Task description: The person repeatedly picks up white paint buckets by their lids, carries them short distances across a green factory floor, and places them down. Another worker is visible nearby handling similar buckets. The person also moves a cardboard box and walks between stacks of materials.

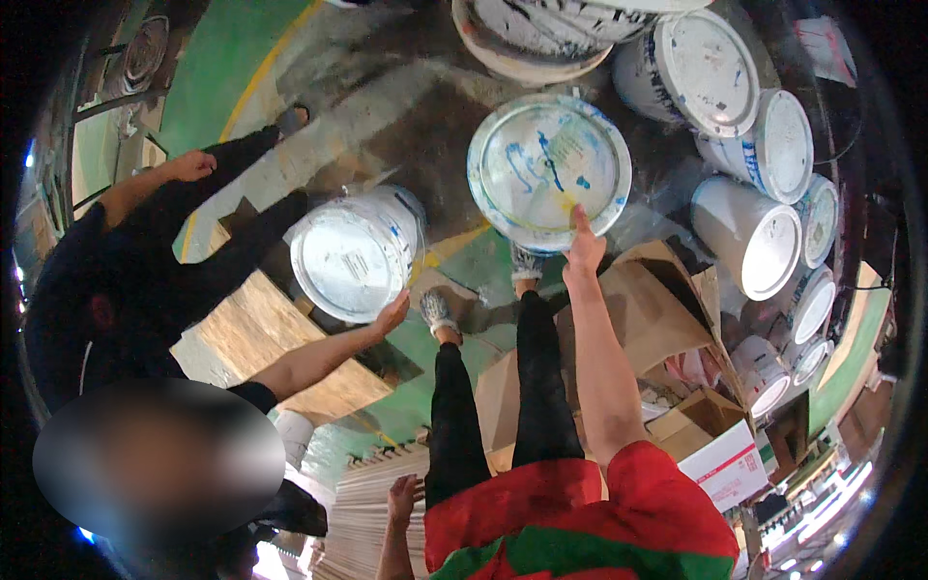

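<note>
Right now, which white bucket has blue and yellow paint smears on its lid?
The bucket under the person's right hand; the other buckets' lids look mostly plain white.
</note>
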`<state>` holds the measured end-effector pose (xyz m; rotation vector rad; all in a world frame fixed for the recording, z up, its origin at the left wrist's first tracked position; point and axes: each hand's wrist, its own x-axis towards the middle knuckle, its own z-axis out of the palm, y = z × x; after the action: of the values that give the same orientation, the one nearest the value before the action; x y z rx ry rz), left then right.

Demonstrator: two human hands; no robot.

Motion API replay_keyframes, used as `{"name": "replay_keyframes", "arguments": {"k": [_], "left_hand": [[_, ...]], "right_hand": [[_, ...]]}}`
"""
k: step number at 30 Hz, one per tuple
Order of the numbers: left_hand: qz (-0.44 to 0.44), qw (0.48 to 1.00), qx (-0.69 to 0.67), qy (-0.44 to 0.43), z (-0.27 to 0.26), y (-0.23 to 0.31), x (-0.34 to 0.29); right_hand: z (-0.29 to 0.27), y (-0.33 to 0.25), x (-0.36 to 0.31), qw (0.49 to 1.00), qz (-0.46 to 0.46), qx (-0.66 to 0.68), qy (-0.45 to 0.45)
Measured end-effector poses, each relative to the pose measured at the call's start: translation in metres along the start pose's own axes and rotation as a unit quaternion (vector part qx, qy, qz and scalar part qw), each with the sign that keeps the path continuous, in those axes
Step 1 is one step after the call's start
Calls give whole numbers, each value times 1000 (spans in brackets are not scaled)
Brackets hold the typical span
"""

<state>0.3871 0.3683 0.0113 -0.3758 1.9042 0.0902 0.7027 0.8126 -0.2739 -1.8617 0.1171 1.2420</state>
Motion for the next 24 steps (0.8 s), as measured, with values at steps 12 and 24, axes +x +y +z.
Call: {"name": "replay_keyframes", "arguments": {"k": [12,24], "left_hand": [[61,997,24,31,35,-42,12],[117,990,50,54,44,-74,-30]], "right_hand": [[5,-10,-51,972,-92,-108,-186],[255,51,-34,940,17,-126,-317]]}}
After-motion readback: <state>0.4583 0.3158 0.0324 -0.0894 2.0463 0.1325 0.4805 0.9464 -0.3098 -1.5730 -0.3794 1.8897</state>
